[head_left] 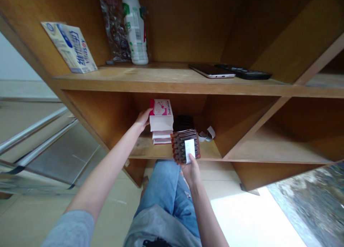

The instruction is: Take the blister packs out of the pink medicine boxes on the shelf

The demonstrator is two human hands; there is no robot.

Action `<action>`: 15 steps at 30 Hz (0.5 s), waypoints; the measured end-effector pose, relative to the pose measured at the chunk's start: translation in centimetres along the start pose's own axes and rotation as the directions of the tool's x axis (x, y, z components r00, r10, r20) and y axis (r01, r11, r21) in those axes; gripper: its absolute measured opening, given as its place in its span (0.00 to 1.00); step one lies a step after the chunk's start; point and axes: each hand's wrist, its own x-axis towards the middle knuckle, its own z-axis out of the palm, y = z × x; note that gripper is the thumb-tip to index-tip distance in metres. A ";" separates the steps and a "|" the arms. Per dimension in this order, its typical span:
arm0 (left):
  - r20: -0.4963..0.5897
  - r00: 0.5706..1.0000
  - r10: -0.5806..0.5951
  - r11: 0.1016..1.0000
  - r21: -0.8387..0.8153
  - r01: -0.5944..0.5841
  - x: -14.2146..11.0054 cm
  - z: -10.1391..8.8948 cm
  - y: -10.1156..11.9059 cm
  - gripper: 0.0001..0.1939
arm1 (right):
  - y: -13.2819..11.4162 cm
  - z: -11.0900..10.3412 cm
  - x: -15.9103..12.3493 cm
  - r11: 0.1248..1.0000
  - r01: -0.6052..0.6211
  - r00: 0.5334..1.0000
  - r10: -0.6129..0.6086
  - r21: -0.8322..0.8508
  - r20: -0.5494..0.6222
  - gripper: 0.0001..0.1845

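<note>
Fingers (144, 116) of the left hand (141, 121) lie against a stack of pink and white boxes (161, 120) on the lower shelf (209, 150); whether they grip, I cannot tell. The right hand (191, 171) curls closed around a bundle of dark red packets (185, 146) at the shelf's near edge. An uneven push could topple the stack; a loose grip could drop the bundle.

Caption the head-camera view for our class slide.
Left hand on pink-white boxes, right hand holding red packets at a wooden shelf.
</note>
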 end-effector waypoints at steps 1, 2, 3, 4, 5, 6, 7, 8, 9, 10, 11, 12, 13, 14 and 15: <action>0.003 1.000 0.014 1.000 0.023 -0.014 0.2 0.1 -0.3 0.16 | -0.5 0.1 0.5 1.000 -0.002 1.000 0.002 0.015 0.002 0.22; -0.002 0.999 0.034 0.998 0.054 -0.034 0.4 0.1 -0.6 0.16 | -0.9 0.1 1.0 1.000 0.002 1.000 -0.002 0.021 0.009 0.22; -0.013 0.998 0.056 0.995 0.086 -0.054 0.5 0.1 -0.8 0.16 | -1.3 0.2 1.5 1.000 0.000 1.000 -0.001 0.022 0.020 0.21; -0.026 0.997 0.075 0.991 0.115 -0.072 0.7 0.1 -1.1 0.16 | -1.5 0.3 1.9 1.000 -0.006 0.999 0.005 0.019 0.035 0.19; -0.040 0.995 0.093 0.987 0.136 -0.087 0.8 0.1 -1.3 0.16 | -1.7 0.4 2.4 1.000 -0.015 0.999 0.014 0.017 0.049 0.18; -0.055 0.993 0.108 0.984 0.149 -0.099 0.9 0.0 -1.5 0.16 | -1.8 0.5 2.8 0.999 -0.026 0.998 0.025 0.019 0.063 0.17; -0.071 0.990 0.119 0.982 0.153 -0.108 1.1 0.0 -1.7 0.16 | -1.8 0.7 3.2 0.999 -0.040 0.996 0.038 0.026 0.075 0.16; -0.085 0.988 0.127 0.981 0.156 -0.112 1.2 -0.1 -1.9 0.16 | -1.8 0.9 3.5 0.998 -0.054 0.995 0.051 0.035 0.086 0.15; -0.096 0.986 0.133 0.980 0.164 -0.116 1.4 -0.1 -2.0 0.16 | -1.7 1.1 3.8 0.997 -0.069 0.993 0.065 0.045 0.096 0.14; -0.104 0.985 0.138 0.977 0.175 -0.119 1.5 -0.1 -2.1 0.16 | -1.6 1.4 4.0 0.995 -0.085 0.992 0.079 0.052 0.103 0.14; -0.109 0.984 0.140 0.976 0.185 -0.118 1.5 -0.2 -2.1 0.16 | -1.5 1.6 4.2 0.993 -0.101 0.990 0.095 0.055 0.109 0.14; -0.108 0.985 0.135 0.976 0.189 -0.113 1.6 -0.2 -2.1 0.16 | -1.4 1.8 4.3 0.992 -0.117 0.987 0.111 0.055 0.114 0.13; -0.102 0.987 0.126 0.978 0.182 -0.106 1.6 -0.3 -2.1 0.16 | -1.3 2.0 4.4 0.990 -0.131 0.985 0.124 0.054 0.118 0.13; -0.094 0.989 0.111 0.982 0.164 -0.095 1.5 -0.4 -2.1 0.16 | -1.1 2.2 4.5 0.988 -0.143 0.983 0.136 0.054 0.123 0.12; -0.083 0.992 0.091 0.987 0.139 -0.079 1.5 -0.5 -2.1 0.17 | -1.0 2.4 4.5 0.986 -0.156 0.981 0.148 0.054 0.128 0.12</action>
